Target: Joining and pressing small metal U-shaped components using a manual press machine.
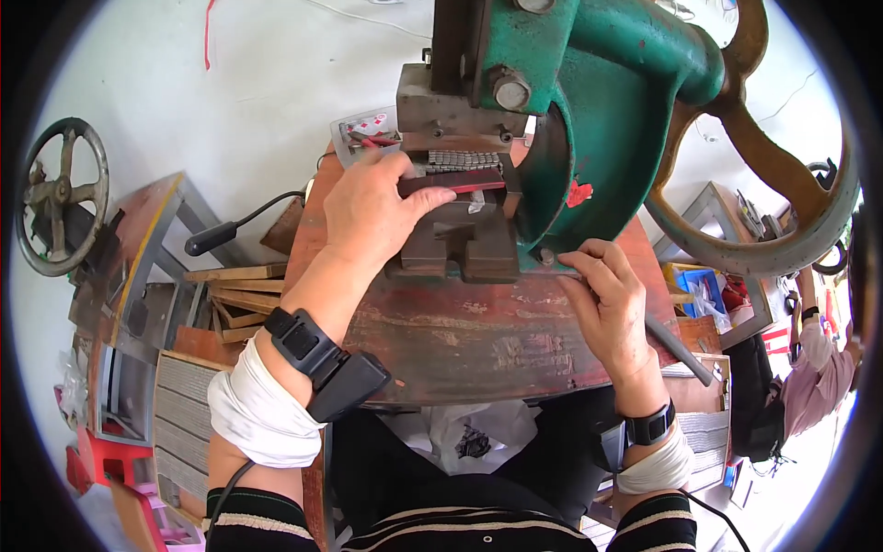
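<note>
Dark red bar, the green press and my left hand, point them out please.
Dark red bar (pixel 480 181), head view: exposed top, right of the thumb.
Green press (pixel 625 115), head view: its green body.
Left hand (pixel 370 197), head view: back of the hand.

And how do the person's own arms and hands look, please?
Left hand and right hand are bare. Each arm has a black strapped device, a bunched white cloth band and a cream-striped black sleeve, with a black cable beside it.

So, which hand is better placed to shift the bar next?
Left, probably: the left hand grips the bar, thumb against its near side. The right hand sits lower, by the press bolt, away from the bar.
</note>
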`<action>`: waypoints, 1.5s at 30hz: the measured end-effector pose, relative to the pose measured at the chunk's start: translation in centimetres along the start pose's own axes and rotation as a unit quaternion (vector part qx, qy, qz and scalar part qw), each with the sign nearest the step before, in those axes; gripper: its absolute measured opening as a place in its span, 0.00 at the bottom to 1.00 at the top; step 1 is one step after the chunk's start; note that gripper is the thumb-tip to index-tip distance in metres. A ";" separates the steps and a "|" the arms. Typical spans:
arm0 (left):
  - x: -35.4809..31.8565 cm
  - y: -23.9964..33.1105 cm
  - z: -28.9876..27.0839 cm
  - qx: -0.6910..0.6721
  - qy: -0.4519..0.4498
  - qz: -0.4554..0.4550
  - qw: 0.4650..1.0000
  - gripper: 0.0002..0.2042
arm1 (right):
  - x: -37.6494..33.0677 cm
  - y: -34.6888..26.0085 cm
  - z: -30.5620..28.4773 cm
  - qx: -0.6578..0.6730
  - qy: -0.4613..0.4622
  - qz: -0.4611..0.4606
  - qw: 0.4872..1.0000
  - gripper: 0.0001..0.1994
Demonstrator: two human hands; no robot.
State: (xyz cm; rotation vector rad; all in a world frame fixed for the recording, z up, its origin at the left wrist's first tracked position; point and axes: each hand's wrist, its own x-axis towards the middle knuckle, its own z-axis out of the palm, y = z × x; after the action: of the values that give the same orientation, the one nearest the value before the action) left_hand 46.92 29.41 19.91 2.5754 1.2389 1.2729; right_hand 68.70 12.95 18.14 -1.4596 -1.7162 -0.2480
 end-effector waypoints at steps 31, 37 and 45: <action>0.6 -0.5 1.6 0.048 -0.048 -0.014 0.998 0.21 | 8.1 -0.4 6.8 -0.059 -0.143 -0.017 0.988 0.54; 0.7 0.5 1.9 0.089 -0.028 -0.036 0.995 0.22 | 6.2 -1.5 6.0 -0.047 -0.116 0.035 0.991 0.48; 2.4 1.4 1.3 0.072 -0.141 -0.151 0.976 0.24 | 4.3 -2.0 2.6 0.021 -0.117 0.002 0.993 0.37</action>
State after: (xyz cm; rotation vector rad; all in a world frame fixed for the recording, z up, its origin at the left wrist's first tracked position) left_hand 49.52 30.43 21.11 2.4189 1.6283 0.7597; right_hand 65.87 17.05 20.27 -1.5096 -1.8922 -0.0373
